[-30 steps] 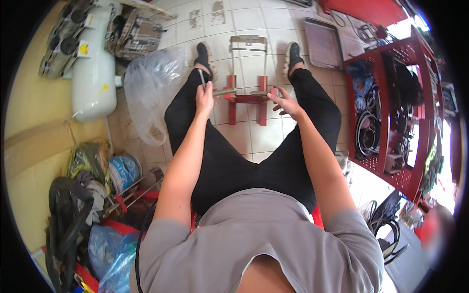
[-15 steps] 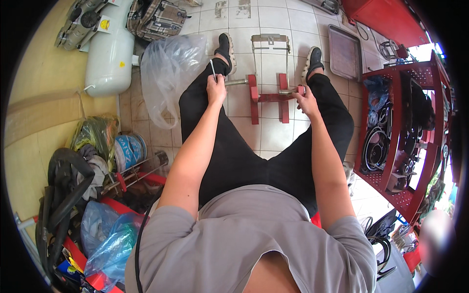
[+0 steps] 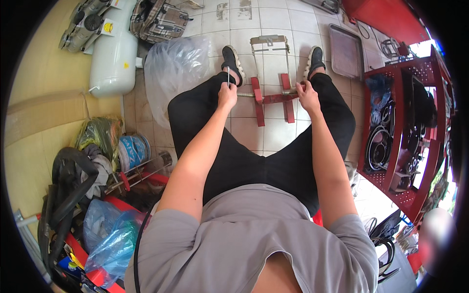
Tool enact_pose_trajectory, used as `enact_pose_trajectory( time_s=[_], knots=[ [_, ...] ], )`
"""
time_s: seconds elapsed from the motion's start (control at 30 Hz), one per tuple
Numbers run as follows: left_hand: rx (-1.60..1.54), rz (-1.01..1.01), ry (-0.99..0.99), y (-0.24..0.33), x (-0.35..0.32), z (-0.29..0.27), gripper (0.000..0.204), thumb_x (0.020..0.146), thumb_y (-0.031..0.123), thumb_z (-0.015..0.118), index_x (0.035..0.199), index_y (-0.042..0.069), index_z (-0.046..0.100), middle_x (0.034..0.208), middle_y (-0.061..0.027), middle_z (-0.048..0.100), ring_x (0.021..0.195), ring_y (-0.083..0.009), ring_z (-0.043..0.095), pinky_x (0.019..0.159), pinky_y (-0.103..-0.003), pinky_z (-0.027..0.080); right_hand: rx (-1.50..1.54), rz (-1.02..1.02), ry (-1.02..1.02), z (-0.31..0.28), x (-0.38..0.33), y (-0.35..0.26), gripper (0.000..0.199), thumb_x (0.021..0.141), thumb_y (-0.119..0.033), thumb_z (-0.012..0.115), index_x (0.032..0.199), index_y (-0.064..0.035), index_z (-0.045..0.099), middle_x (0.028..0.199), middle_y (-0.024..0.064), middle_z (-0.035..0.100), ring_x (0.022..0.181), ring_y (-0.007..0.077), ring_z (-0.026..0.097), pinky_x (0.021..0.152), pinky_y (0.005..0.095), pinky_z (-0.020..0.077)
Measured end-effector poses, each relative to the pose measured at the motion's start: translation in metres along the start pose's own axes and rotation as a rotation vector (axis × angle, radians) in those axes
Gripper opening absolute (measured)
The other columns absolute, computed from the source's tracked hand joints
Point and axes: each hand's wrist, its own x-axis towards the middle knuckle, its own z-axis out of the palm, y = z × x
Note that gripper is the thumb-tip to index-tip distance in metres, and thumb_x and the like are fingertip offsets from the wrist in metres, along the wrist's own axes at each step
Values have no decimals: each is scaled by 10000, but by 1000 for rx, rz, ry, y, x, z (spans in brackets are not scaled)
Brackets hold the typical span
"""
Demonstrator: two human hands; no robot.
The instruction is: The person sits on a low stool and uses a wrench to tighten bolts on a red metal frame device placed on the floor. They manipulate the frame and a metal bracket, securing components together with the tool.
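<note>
Left hand: the left hand (image 3: 227,96) is closed on a slim metal tool (image 3: 228,75), which points up toward the left shoe (image 3: 233,59).
Right hand: the right hand (image 3: 308,98) has its fingers bent at the right end of the stand, beside a short metal rod end (image 3: 291,91); whether it grips that end, I cannot tell.
Red metal stand: the red metal stand (image 3: 258,110) is between the two hands, two bars joined by a crosspiece, over the tiled floor (image 3: 272,134).
Metal rod: a metal rod (image 3: 246,94) runs from the stand's left bar toward the left hand; contact with the fingers is unclear.
Far end: a thin metal frame with a flat crosspiece (image 3: 269,40) lies beyond the stand, between the shoes.
Left side: a clear plastic bag (image 3: 173,66) lies near the left leg, with a white tank (image 3: 112,66) and a plaid backpack (image 3: 160,22) farther left.
Right side: a shallow metal tray (image 3: 346,52) lies on the far right, and a red shelf rack (image 3: 395,124) stands nearer.
</note>
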Motion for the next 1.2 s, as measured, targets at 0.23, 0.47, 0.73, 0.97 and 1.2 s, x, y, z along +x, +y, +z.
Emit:
enact_pose_trajectory(
  time_s=[0.23, 0.47, 0.73, 0.97, 1.2],
  knots=[
    [-173, -46, 46, 18, -8, 31, 250, 902, 239, 417, 970, 8, 482, 923, -112, 622, 662, -187, 604, 476, -293, 499, -162, 118, 204, 1, -7, 3, 420, 898, -395, 419, 1100, -32, 483, 926, 255, 614, 891, 434, 578, 789, 480, 454],
    [-390, 118, -124, 25, 34, 47, 183, 914, 220, 412, 1009, 64, 406, 1043, -121, 584, 844, -172, 565, 547, -278, 506, 18, 74, 220, -12, -1, 15, 394, 893, -364, 441, 1088, -21, 452, 903, 273, 604, 881, 453, 563, 785, 490, 448],
    [-420, 123, -110, 47, 46, 54, 356, 919, 338, 448, 1005, -5, 493, 976, -93, 617, 754, -190, 594, 567, -301, 468, -330, 329, 288, -12, 0, 3, 551, 856, -450, 490, 1173, -5, 418, 1078, 256, 537, 1049, 424, 499, 860, 470, 412],
    [-629, 228, 26, 25, 51, 60, 223, 895, 217, 527, 947, 13, 455, 835, -89, 597, 682, -127, 587, 501, -234, 408, -259, -506, 243, 13, -13, -47, 493, 741, -297, 645, 1167, -86, 512, 953, 130, 546, 919, 310, 531, 777, 428, 420],
    [-903, 191, -19, 14, 58, 55, 246, 816, 100, 637, 865, 79, 397, 714, 9, 478, 557, -53, 421, 465, -203, 317, -359, -532, 158, 40, -1, -75, 553, 685, -323, 704, 1172, -134, 523, 1037, 126, 558, 973, 288, 539, 797, 414, 425]
  ],
)
